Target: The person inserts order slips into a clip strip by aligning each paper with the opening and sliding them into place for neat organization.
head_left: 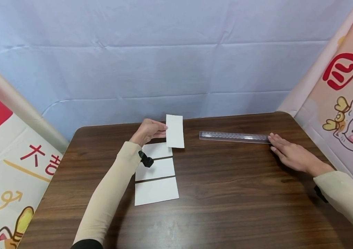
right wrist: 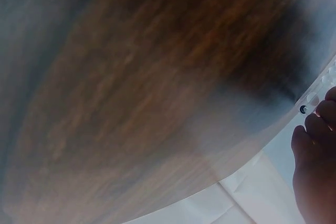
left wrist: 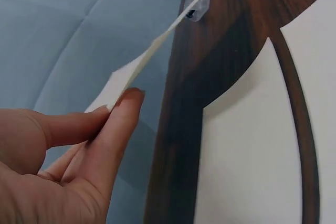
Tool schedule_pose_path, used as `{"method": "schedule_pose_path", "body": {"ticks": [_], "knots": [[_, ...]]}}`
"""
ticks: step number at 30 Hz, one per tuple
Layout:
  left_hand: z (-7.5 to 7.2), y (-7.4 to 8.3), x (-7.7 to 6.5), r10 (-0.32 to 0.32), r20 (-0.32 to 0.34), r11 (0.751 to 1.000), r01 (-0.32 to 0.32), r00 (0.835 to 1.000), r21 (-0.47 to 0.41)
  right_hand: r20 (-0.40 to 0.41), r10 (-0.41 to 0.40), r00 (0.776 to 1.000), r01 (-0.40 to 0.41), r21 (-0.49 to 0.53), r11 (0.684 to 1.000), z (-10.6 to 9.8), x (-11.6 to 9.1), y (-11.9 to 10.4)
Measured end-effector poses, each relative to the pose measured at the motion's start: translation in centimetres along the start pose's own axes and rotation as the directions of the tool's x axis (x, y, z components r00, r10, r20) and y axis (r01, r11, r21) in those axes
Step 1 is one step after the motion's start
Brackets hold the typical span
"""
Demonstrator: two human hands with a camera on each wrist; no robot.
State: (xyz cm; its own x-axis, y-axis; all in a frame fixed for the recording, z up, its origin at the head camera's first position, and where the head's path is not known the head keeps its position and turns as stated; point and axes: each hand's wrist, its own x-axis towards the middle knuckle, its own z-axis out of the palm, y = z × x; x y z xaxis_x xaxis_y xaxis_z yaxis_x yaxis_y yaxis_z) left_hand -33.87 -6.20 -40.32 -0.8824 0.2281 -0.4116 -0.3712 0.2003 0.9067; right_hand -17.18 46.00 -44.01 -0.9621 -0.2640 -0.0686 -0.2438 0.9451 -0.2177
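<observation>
left hand [head_left: 151, 130] pinches a card [head_left: 175, 131] by its edge, just beyond the fingertips, likely light, thin, easily creased, so best taken by an edge; right hand [head_left: 295, 155], fingers nearly straight, rests on a ruler [head_left: 234, 137].
</observation>
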Motion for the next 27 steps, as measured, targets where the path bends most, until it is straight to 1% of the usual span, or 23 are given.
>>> {"method": "schedule_pose_path", "body": {"ticks": [4, 8, 12, 17, 27], "knots": [[0.4, -0.8, 0.2, -0.043, 0.01, 0.999, 0.043, 0.999, -0.022, 0.002, 0.003, 1.0, -0.003, 0.005, 1.0, 0.0, 0.0, -0.1], [1.1, -1.6, 0.4, -0.06, 0.033, 0.998, 0.061, 0.998, -0.027, 0.002, 0.009, 1.0, -0.009, 0.015, 1.0, 0.0, -0.2, 0.0], [1.5, -2.2, 0.3, -0.057, 0.046, 0.998, 0.058, 0.997, -0.014, -0.012, 0.002, 1.0, -0.002, 0.005, 1.0, 0.1, -0.2, 0.1], [2.0, -2.9, 0.1, -0.053, 0.065, 0.999, 0.053, 0.996, -0.009, -0.003, 0.006, 1.0, -0.006, 0.004, 1.0, 0.2, 0.0, 0.0], [3.4, -3.4, -0.3, -0.048, 0.075, 0.999, 0.048, 0.996, 0.008, 0.017, 0.015, 1.0, -0.015, 0.015, 1.0, 0.1, 0.1, -0.1]]}}
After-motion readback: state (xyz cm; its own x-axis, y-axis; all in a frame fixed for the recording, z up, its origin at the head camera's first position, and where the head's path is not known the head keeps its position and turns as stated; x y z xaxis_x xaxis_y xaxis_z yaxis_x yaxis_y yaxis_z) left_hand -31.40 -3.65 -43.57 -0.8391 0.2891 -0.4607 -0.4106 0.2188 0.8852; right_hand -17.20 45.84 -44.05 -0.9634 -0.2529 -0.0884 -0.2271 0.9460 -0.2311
